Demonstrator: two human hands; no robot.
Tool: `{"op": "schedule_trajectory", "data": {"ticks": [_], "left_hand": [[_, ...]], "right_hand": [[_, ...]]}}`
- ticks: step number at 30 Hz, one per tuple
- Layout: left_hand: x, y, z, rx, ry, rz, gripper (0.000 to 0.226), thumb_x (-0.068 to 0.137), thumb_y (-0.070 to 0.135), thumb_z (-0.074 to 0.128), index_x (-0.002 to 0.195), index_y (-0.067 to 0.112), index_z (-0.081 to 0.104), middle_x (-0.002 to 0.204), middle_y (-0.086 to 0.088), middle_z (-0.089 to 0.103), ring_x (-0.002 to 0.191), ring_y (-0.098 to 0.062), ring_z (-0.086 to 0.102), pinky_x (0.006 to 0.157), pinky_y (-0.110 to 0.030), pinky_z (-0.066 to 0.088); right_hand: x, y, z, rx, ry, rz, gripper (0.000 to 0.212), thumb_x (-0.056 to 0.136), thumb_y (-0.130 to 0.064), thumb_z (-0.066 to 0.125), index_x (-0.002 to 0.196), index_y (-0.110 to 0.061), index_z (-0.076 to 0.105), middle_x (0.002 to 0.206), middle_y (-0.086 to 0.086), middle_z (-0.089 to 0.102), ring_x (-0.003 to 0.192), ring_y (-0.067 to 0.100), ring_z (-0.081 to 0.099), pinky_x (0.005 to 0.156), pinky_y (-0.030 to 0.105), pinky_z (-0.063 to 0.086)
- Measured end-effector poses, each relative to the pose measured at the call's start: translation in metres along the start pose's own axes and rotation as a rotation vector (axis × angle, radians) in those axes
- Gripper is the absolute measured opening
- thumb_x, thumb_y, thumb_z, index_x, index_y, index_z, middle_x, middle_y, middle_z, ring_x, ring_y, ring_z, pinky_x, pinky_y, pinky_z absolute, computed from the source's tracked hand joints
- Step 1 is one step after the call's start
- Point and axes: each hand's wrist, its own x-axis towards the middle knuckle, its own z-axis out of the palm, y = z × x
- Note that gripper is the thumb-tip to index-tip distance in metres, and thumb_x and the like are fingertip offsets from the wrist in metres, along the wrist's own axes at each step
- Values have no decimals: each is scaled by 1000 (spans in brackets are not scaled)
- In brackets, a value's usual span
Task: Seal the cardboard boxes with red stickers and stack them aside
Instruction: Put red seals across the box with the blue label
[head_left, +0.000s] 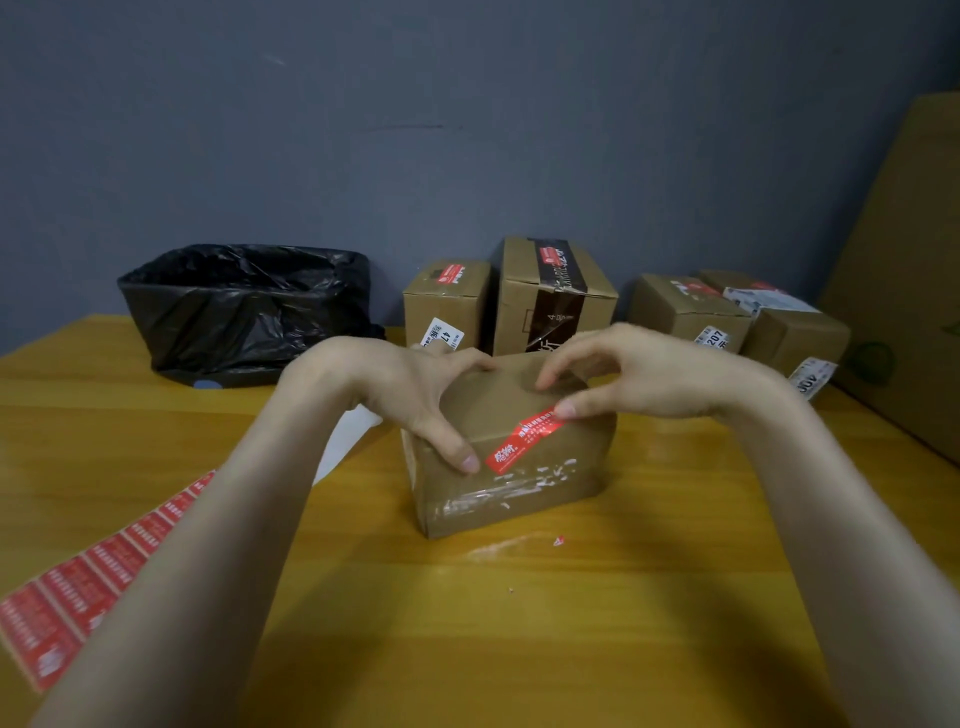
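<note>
While left hand (410, 395) grips box (540, 499), right hand (641, 379) thumb presses red sticker (524, 439), fingers arched.

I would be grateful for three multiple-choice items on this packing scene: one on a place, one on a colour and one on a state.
1. Where does the strip of spare red stickers lie?
A. on the left of the yellow wooden table
B. on a tall box at the back
C. against the wall

2. What colour is the crinkled plastic bag at the back left?
A. white
B. black
C. blue

3. How is the red sticker on the near brown cardboard box?
A. loose on the table
B. stuck over the top front edge
C. covering a side label

Answers: 1 A, it runs off the table's left edge. 2 B, it is glossy black. 3 B, the left hand holds the box with its thumb at the sticker's lower end, and the right hand thumbs its upper end.
</note>
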Motion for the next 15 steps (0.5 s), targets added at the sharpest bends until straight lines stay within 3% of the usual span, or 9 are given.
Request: {"op": "schedule_trajectory", "data": {"ticks": [2, 5, 15], "left_hand": [[0, 0, 0, 11, 1, -6, 105, 67, 48, 76, 144, 42, 7, 145, 7, 21, 133, -18, 28, 108, -38, 34], [0, 1, 0, 24, 4, -10, 104, 68, 48, 75, 145, 42, 6, 146, 6, 21, 133, -19, 26, 108, -38, 33], [2, 1, 1, 72, 16, -22, 105, 67, 51, 75, 144, 44, 4, 143, 4, 22, 133, -20, 25, 107, -40, 32]], "right_hand": [[0, 1, -1, 19, 117, -25, 9, 83, -21, 68, 90, -25, 71, 98, -13, 64, 91, 0, 58, 75, 12, 45], [5, 2, 4, 3, 127, -12, 10, 82, -18, 69, 79, -27, 69, 83, -17, 64, 81, -4, 56, 69, 9, 42], [6, -4, 11, 87, 200, 84, 17, 76, -16, 74, 66, -29, 68, 73, -15, 62, 76, 0, 54, 62, 14, 37]]}}
